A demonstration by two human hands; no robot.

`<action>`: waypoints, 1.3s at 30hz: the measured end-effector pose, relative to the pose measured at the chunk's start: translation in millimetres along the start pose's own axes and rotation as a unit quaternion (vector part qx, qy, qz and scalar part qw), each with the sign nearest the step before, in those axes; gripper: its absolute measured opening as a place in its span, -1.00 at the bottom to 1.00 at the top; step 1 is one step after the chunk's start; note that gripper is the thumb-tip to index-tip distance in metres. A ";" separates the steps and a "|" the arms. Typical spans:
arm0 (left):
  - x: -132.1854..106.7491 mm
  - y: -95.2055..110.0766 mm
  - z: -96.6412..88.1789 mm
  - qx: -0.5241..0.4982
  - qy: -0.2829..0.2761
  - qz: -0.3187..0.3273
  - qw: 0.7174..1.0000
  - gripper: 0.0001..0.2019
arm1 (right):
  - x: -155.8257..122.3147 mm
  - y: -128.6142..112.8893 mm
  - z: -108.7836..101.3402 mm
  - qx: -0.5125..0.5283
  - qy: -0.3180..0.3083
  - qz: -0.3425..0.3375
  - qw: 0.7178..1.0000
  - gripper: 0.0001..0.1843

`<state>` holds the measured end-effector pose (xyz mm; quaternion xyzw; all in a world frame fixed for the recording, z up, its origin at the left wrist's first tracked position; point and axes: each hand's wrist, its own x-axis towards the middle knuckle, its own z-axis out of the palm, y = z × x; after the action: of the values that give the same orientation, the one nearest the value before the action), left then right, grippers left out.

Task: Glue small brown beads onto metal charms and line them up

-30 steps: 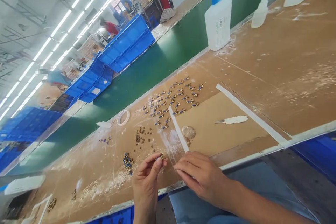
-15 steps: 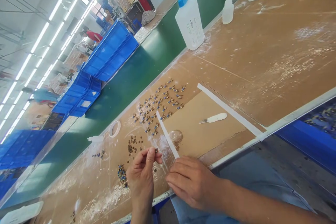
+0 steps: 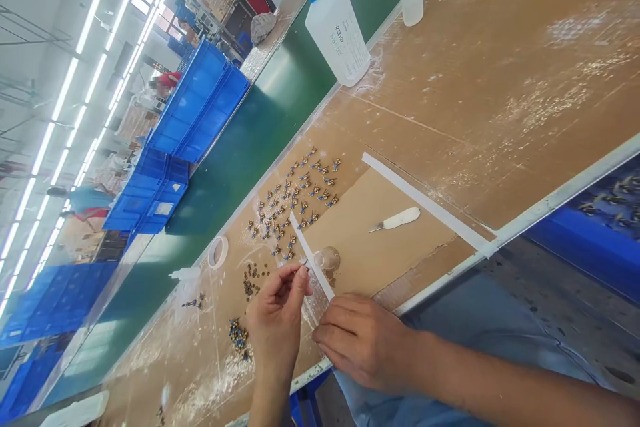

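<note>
My left hand [image 3: 277, 310] pinches a tiny dark piece [image 3: 306, 266] between thumb and fingertips, too small to name. It is held just left of a small clear cup [image 3: 327, 258] beside a white tape strip [image 3: 313, 260]. Close to the table's front edge, my right hand [image 3: 363, 340] is closed with its fingers curled; anything inside them is hidden. Left of my left hand lie small round brown pieces [image 3: 250, 283] and a heap of blue-and-gold parts [image 3: 239, 337]. Similar small parts [image 3: 295, 197] are spread out beyond the cup.
A white-handled pointed tool [image 3: 401, 218] lies on a cardboard sheet [image 3: 373, 240]. Behind stand a blue-capped bottle [image 3: 340, 33] and a dropper bottle [image 3: 413, 0]. A tape roll [image 3: 218, 251] lies at left. Blue crates [image 3: 195, 107] and people are beyond the green strip.
My left hand has moved up and right, bringing its fingertips close to the clear cup. My right hand stays almost in place. The whole view has shifted slightly.
</note>
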<state>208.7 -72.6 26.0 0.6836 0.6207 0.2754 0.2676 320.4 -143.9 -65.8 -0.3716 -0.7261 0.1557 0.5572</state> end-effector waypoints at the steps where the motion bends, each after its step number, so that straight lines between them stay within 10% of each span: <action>1: 0.6 0.4 -0.2 0.018 -0.006 0.007 1.000 -0.79 | -0.3 0.2 0.2 -0.004 0.000 0.000 1.000 -0.91; 29: 1.7 7.4 -6.1 0.154 0.018 0.056 0.986 -0.76 | 2.6 -0.3 -6.9 -0.013 0.008 0.007 1.000 -0.85; 39: -58.2 -63.8 -42.2 0.072 0.120 -0.112 0.984 -0.59 | 0.3 -3.0 -4.4 0.023 -0.008 0.016 1.000 -0.86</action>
<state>129.5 -124.1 8.1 0.5887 0.7394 0.2788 0.1705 323.3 -146.5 -62.2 -0.3688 -0.7208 0.1841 0.5572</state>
